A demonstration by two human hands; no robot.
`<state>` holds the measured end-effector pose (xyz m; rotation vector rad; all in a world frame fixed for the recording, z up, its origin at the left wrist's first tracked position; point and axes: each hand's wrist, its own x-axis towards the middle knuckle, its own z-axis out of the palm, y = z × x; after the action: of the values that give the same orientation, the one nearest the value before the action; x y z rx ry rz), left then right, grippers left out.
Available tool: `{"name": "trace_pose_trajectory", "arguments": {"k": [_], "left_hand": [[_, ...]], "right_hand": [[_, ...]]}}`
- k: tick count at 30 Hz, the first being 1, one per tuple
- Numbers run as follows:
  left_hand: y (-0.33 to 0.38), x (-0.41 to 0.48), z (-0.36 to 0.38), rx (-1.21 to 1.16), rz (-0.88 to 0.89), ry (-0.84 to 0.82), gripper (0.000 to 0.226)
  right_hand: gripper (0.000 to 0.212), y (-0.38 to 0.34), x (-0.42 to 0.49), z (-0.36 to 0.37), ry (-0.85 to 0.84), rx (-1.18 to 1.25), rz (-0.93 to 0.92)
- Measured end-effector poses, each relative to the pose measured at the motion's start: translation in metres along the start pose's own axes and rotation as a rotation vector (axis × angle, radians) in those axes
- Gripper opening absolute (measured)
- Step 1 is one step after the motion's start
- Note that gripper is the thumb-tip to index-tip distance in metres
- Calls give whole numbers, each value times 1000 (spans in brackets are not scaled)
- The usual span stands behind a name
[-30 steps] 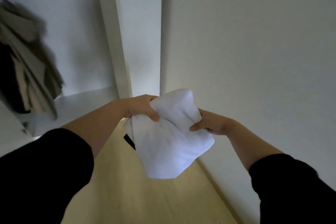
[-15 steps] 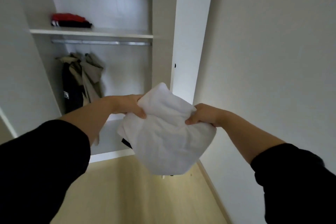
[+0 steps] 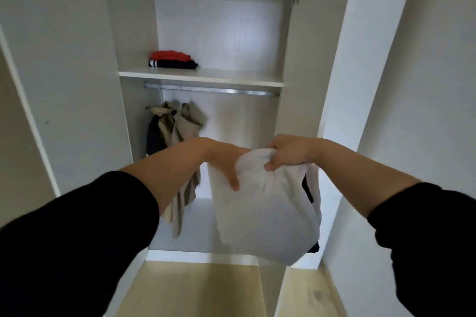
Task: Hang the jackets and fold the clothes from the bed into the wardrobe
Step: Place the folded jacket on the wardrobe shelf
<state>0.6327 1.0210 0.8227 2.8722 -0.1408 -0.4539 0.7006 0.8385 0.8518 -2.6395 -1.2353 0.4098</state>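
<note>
A folded white garment hangs in front of the open wardrobe. My left hand grips its upper left edge, thumb on the front. My right hand pinches its top right, fingers curled over the cloth. A dark part of the garment shows at its right edge. Inside the wardrobe, a white shelf carries a folded red garment on a folded dark one. Below the shelf runs a metal rail, where beige jackets and a dark jacket hang at the left.
Both wardrobe doors stand open: the left door and the right door. A white wall lies to the right. Light wooden floor lies below. The wardrobe's bottom board is white.
My view has swung left and up, from the wall to facing the wardrobe. Both hands kept hold of the white garment and carried it toward the wardrobe opening.
</note>
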Motion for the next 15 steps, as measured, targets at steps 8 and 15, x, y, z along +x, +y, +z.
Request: {"name": "trace_pose_trajectory", "arguments": {"k": [8,15], "left_hand": [[-124,33,-79,-37,-262,175,39],[-265,36,-143,-24,-329,303,26]], "right_hand": [[19,-11,188,-40,-16,-109,-198],[29,-81,337,-67,-23,-243,-332]]}}
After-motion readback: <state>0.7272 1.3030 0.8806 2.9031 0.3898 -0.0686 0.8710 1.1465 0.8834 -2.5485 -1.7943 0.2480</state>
